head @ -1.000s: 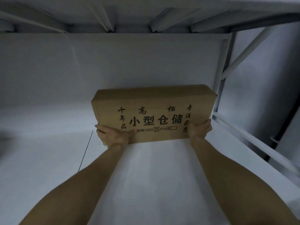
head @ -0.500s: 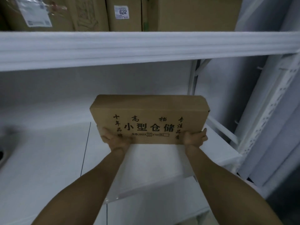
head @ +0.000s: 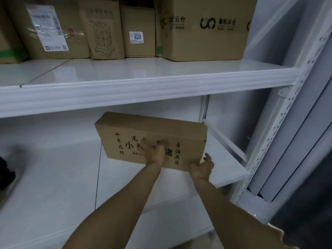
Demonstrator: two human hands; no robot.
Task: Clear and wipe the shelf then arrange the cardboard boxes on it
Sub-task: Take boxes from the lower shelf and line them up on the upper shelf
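A flat brown cardboard box (head: 186, 139) with black printed characters stands on its long edge on the white lower shelf (head: 53, 177), near the right end and slightly skewed. My left hand (head: 154, 152) lies against the middle of its front face with fingers stretched upward, blurred. My right hand (head: 202, 167) grips the box's lower right corner, thumb raised beside the face. Both forearms reach in from below.
The white upper shelf (head: 143, 72) carries several cardboard boxes (head: 206, 27) in a row at its back. A perforated white upright (head: 269, 150) and a diagonal brace close the right end. A dark object (head: 5, 169) sits at the far left.
My left hand left the box's lower left corner and now presses the middle of its front face. The box has skewed a little. My view has pulled back, showing the upper shelf.
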